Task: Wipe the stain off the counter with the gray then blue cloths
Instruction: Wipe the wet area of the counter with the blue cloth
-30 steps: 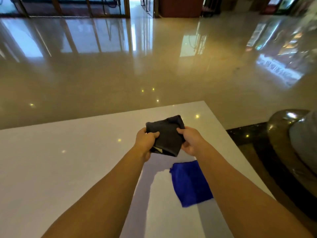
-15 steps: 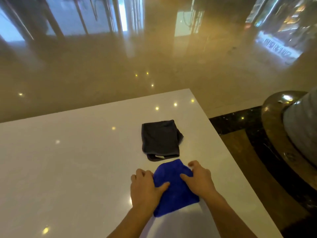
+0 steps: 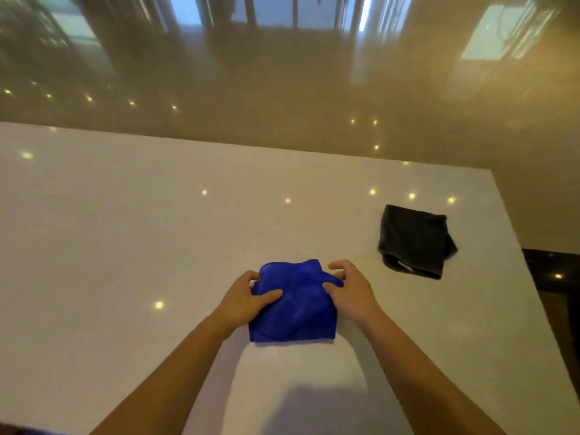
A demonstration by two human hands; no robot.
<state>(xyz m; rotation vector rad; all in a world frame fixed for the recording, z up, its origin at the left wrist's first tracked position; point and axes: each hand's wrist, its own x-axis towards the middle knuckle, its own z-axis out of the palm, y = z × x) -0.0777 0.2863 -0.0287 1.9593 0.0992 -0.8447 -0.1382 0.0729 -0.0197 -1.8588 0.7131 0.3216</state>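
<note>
A folded blue cloth [image 3: 295, 306] lies on the white counter [image 3: 125, 246] in front of me. My left hand [image 3: 244, 301] grips its left edge, thumb pressed onto the fabric. My right hand [image 3: 350, 288] holds its right edge, fingers curled over the upper corner. The cloth bunches up between the two hands. A folded gray cloth [image 3: 414, 241] lies flat near the counter's far right corner, apart from both hands. I see no distinct stain on the counter.
The counter's right edge runs close beside the gray cloth, with dark flooring [image 3: 555, 271] below it. Beyond the far edge is a glossy beige floor [image 3: 282, 105]. Small ceiling-light reflections dot the counter.
The gray cloth was put down on the counter and both hands took hold of the blue cloth. The blue cloth and my view have since shifted left, away from the gray cloth.
</note>
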